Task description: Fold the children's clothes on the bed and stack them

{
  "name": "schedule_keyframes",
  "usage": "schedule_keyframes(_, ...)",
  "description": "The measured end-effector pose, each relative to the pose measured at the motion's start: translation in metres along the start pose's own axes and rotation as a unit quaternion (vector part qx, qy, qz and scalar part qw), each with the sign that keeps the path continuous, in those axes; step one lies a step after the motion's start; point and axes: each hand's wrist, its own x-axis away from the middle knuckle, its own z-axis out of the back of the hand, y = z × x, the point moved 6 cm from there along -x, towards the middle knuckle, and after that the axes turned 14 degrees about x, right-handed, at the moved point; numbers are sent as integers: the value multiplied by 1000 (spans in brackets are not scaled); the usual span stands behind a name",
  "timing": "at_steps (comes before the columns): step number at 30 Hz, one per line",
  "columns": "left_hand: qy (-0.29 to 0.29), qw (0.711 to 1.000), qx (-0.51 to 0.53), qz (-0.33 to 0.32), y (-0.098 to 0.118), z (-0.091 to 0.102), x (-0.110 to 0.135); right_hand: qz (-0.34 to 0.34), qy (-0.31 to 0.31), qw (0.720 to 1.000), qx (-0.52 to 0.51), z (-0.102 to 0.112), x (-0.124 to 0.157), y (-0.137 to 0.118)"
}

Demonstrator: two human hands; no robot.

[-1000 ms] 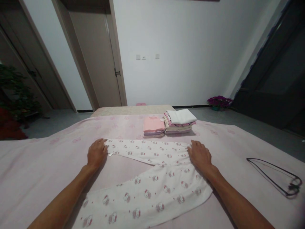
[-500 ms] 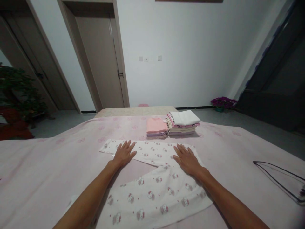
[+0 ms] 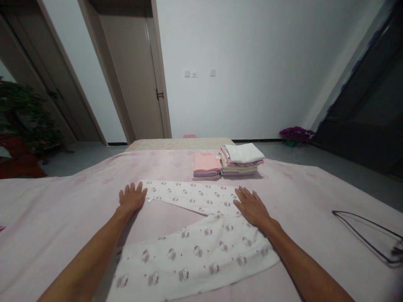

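A pair of white pants (image 3: 195, 251) with a red-and-grey cat-face print lies spread on the pink bedspread, its two legs fanned toward the left. My left hand (image 3: 132, 198) rests palm down at the far leg's left end, fingers spread. A small white tag sticks out beside it. Flat on the waist end at the right lies my right hand (image 3: 252, 206), its fingers stretched out. Neither hand grips the cloth. Just beyond the pants are a low pile of folded pink clothes (image 3: 206, 165) and a taller stack of folded clothes (image 3: 242, 159) with a white piece on top.
A black wire hanger (image 3: 362, 237) lies on the bedspread (image 3: 302, 201) at the right. Past the bed's far edge are a white wall and a closed door (image 3: 129, 71). Purple flowers (image 3: 296, 134) stand on the floor at the right, a leafy plant (image 3: 25, 113) at the left.
My left hand has slid left along the far leg to its end. My right hand has shifted slightly right, still flat on the waist end. The view has tilted down slightly.
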Motion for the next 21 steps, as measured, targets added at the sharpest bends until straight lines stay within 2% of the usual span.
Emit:
schedule_keyframes(2,27,999,-3,-42,24,5,25,1,-11,1000,4,3,0,0)
schedule_keyframes(5,35,979,36,-195,83,8,85,-3,-46,999,-8,12,1,-3)
schedule_keyframes(8,-28,938,110,-328,140,3,158,-18,-63,997,-33,26,13,-12)
schedule_keyframes(11,-105,882,175,-424,181,-1,219,-21,-12,998,-54,43,38,-24)
schedule_keyframes(13,-153,854,207,-452,196,-5,244,-38,34,996,-70,55,61,-24)
schedule_keyframes(16,-196,834,235,-458,205,-11,260,-53,86,988,-117,74,99,-16)
schedule_keyframes(18,-201,831,247,-457,206,-15,262,-6,81,984,-155,86,124,-17)
schedule_keyframes(21,-181,830,263,-458,202,-22,262,145,36,977,-153,99,159,-36)
